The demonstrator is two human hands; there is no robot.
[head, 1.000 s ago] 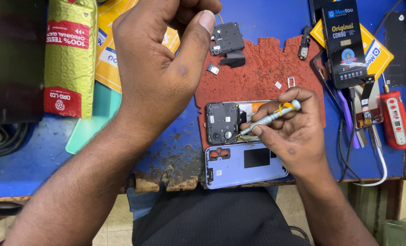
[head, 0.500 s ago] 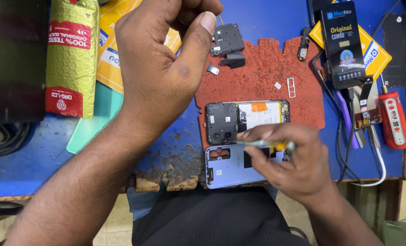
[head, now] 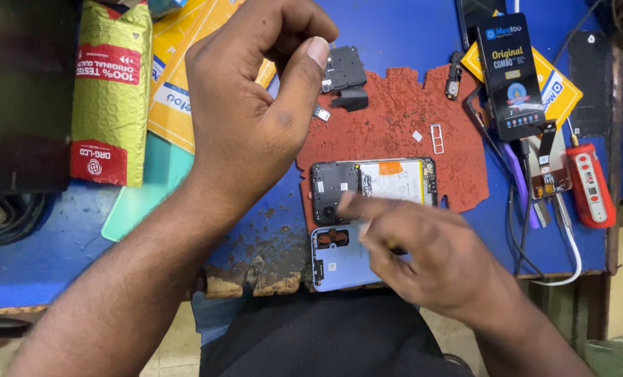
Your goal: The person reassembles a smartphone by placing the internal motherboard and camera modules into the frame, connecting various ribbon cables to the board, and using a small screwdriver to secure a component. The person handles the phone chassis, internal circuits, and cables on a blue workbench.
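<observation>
My left hand is raised above the blue bench, thumb and forefinger pinched together; nothing shows between them. My right hand is blurred and lies over a light blue phone back cover at the bench's near edge. The screwdriver it held earlier is hidden, apart perhaps from a dark bit under the fingers. Just beyond its fingertips an opened phone with exposed battery and black shield lies on a worn red mat.
Black cover pieces and a small card tray lie on the mat. A green padded pouch, yellow packets and a teal panel lie left. A black box, cables and a red tool lie right.
My right hand drew the screwdriver off the opened phone and moved toward me over the blue back cover, where it is now blurred. My left hand stayed raised and pinched.
</observation>
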